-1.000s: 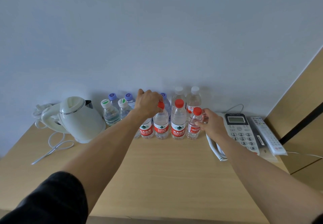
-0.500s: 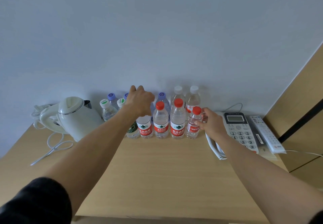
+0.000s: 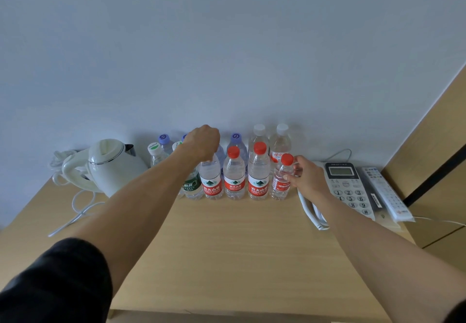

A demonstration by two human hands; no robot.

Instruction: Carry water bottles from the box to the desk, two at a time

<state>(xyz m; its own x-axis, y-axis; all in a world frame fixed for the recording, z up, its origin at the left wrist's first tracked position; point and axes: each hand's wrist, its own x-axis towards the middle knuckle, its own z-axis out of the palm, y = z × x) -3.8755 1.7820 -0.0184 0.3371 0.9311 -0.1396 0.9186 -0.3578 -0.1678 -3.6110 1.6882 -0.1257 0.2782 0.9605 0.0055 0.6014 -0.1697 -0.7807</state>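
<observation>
Several water bottles stand in two rows at the back of the wooden desk (image 3: 227, 252). My left hand (image 3: 201, 143) is curled over the top of a red-label bottle (image 3: 211, 184) and hides its cap. My right hand (image 3: 306, 179) holds a small red-capped bottle (image 3: 282, 181) at the right end of the front row, fingers round its shoulder. Both bottles stand on the desk. Between them stand two more red-capped bottles (image 3: 234, 179) (image 3: 259, 176). A green-label bottle (image 3: 193, 188) shows under my left forearm.
A white kettle (image 3: 113, 166) with a loose cord (image 3: 75, 206) sits at the left. On the right, close to my right hand, lie a desk phone (image 3: 349, 189) and a remote (image 3: 385, 194). A wall backs the desk; a wooden panel (image 3: 438, 171) closes the right side.
My left hand has shifted a little to the left, uncovering the neighbouring red cap. My right hand has stayed on the small bottle.
</observation>
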